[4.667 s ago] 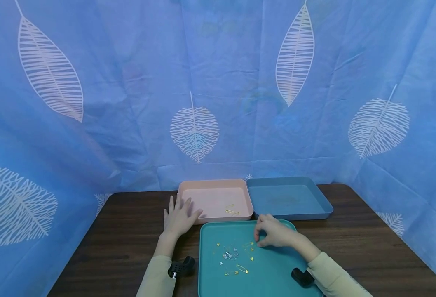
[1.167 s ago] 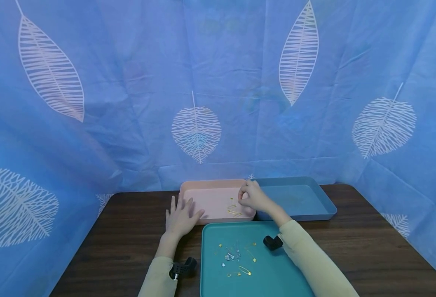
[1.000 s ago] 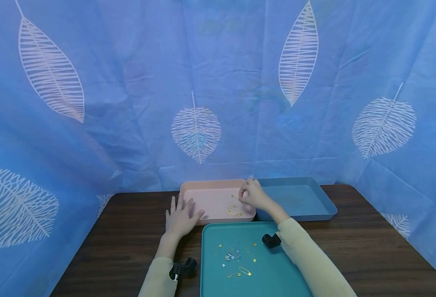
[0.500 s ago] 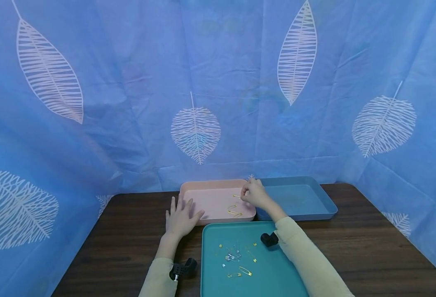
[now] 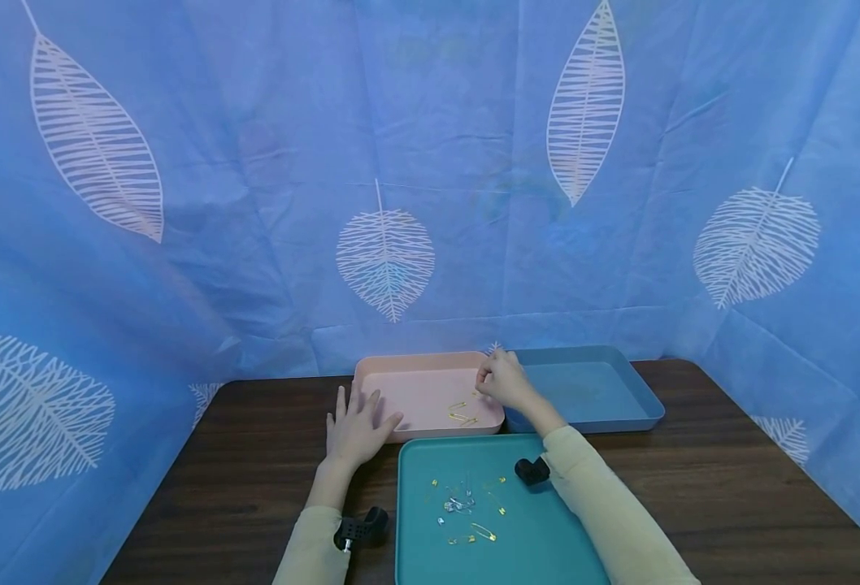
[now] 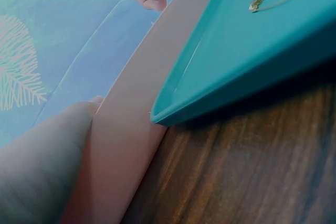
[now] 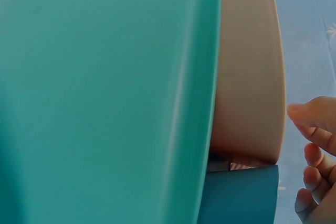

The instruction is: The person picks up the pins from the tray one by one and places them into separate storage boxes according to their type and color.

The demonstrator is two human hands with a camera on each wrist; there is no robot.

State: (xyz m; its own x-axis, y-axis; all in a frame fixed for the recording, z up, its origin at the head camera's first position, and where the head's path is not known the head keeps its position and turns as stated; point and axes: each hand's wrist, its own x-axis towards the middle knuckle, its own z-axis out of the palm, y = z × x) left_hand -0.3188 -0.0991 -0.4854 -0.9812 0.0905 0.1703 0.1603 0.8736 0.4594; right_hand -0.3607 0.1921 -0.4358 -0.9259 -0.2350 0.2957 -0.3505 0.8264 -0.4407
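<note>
In the head view my right hand [image 5: 501, 380] is over the right end of the pink tray [image 5: 408, 390], thumb and forefinger pinched together. A speck of a gold safety pin [image 5: 474, 393] shows at the fingertips; most of it is hidden. More gold safety pins [image 5: 462, 419] lie below it in that tray. My left hand [image 5: 357, 431] rests at the pink tray's left front corner, fingers spread and straight. On the teal tray [image 5: 532, 552] several gold safety pins [image 5: 484, 533] lie scattered around a small cluster of silver safety pins [image 5: 458, 504].
A blue tray [image 5: 584, 390] stands right of the pink one, side by side. The teal tray lies in front of both, near the person. All three stand on a dark wooden table [image 5: 254, 455], with a blue leaf-print cloth [image 5: 459, 244] hanging behind.
From the teal tray, my right hand has moved up and left to the pink tray with a gold safety pin. Half a second ago the pin stuck out further. The left hand stays put.
</note>
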